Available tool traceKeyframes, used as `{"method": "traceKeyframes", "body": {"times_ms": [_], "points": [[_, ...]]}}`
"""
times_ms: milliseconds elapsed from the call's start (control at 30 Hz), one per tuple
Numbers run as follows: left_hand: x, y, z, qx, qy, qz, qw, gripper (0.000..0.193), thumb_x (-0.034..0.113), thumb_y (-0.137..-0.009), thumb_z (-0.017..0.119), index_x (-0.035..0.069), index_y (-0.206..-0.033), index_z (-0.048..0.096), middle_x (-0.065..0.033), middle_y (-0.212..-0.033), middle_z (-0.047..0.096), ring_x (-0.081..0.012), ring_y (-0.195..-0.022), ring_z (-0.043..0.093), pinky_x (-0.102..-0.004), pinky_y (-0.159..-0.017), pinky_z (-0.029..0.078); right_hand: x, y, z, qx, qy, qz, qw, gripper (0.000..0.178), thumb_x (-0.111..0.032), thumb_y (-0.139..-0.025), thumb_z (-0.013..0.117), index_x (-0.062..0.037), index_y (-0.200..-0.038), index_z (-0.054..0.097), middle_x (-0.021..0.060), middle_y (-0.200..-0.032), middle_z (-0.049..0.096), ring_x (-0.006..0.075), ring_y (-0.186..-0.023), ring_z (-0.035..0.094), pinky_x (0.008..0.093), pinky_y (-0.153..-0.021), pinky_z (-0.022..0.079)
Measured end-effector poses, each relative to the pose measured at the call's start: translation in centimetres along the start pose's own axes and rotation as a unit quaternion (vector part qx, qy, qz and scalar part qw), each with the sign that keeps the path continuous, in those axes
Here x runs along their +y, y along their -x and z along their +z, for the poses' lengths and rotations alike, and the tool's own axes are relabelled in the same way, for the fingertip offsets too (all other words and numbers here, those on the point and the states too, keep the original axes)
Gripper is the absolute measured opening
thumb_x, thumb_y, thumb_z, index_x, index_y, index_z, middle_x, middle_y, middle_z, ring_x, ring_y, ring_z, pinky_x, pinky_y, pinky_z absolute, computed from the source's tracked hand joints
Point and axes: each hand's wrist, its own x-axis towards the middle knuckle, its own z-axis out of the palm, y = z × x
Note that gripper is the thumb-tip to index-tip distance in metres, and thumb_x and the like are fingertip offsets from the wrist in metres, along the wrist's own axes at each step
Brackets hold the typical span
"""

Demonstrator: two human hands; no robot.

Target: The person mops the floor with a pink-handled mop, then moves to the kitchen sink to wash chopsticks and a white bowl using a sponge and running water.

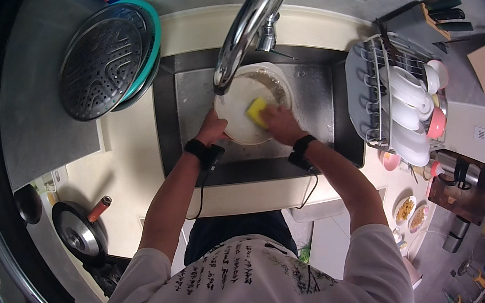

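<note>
A large round white dish (236,102) is held tilted over the sink. My left hand (213,127) is closed on its near left rim. Pressed against the inside of the dish is a yellow sponge (257,111), which my right hand (283,125) grips from the right. Some water and part of a pale rim (275,71) show at the far side; whether that is a second vessel I cannot tell. A chrome faucet (248,34) arches over the dish's far left edge.
The metal sink (314,103) surrounds the work. At the left, round perforated steamer trays (102,67) lean beside a teal rim. To the right, a dish rack (372,89) carries several white bowls. A lidded pan (82,234) stands at the lower left, and a knife block (418,27) at the far right.
</note>
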Motion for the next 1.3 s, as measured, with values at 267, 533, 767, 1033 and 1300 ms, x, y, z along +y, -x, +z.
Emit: {"method": "traceKeyframes", "body": {"times_ms": [267,533,767,1033,1300], "points": [[1.1,1.1,0.0,-0.027,0.038,-0.025,0.999,0.061,-0.005,-0.082,0.044,0.006,-0.141,0.037,-0.0208,-0.129,0.055,-0.0426,-0.108,0.064,-0.0538,-0.08,0.061,-2.7,-9.9,4.3,0.144,-0.095,0.156,0.973,0.041,-0.023,-0.079,0.065,-0.0112,-0.119,0.061,0.0179,-0.121,0.053,0.0435,-0.104,0.054,0.0502,-0.084,0.053],[-0.8,-1.1,-0.8,-0.1,0.109,-0.031,0.989,0.056,-0.004,-0.083,0.045,0.004,-0.138,0.043,-0.0203,-0.13,0.055,-0.0419,-0.11,0.063,-0.0531,-0.082,0.061,-3.9,-2.7,0.9,0.033,-0.204,-0.076,0.976,0.031,-0.018,-0.082,0.064,-0.0167,-0.113,0.065,0.0131,-0.118,0.057,0.0422,-0.101,0.054,0.0472,-0.086,0.05],[0.7,0.9,0.3,-0.045,0.069,-0.005,0.997,0.06,-0.005,-0.083,0.043,0.004,-0.142,0.035,-0.0201,-0.131,0.054,-0.0394,-0.107,0.065,-0.0453,-0.074,0.064,2.2,-0.9,0.8,0.008,0.001,0.082,0.997,0.034,-0.015,-0.082,0.062,-0.0134,-0.116,0.062,0.0134,-0.122,0.055,0.0414,-0.108,0.052,0.0466,-0.093,0.047],[-1.4,-2.0,-1.2,-0.055,0.119,-0.085,0.988,0.049,0.029,-0.1,0.046,0.005,-0.141,0.039,-0.019,-0.132,0.054,-0.038,-0.111,0.064,-0.0525,-0.081,0.061,-5.6,-7.4,2.2,0.118,-0.233,0.006,0.965,0.037,-0.018,-0.078,0.065,-0.0049,-0.113,0.062,0.0177,-0.115,0.062,0.0342,-0.115,0.052,0.0494,-0.092,0.039],[-3.4,-2.2,-0.9,-0.015,-0.041,0.062,0.997,0.046,0.039,-0.101,0.047,-0.002,-0.124,0.051,-0.0179,-0.106,0.064,-0.0335,-0.094,0.069,-0.0477,-0.072,0.062,-4.0,-2.8,-0.2,-0.018,-0.202,-0.048,0.978,0.043,-0.02,-0.079,0.064,-0.0103,-0.121,0.065,0.0163,-0.116,0.063,0.0307,-0.12,0.053,0.0455,-0.092,0.041]]}}
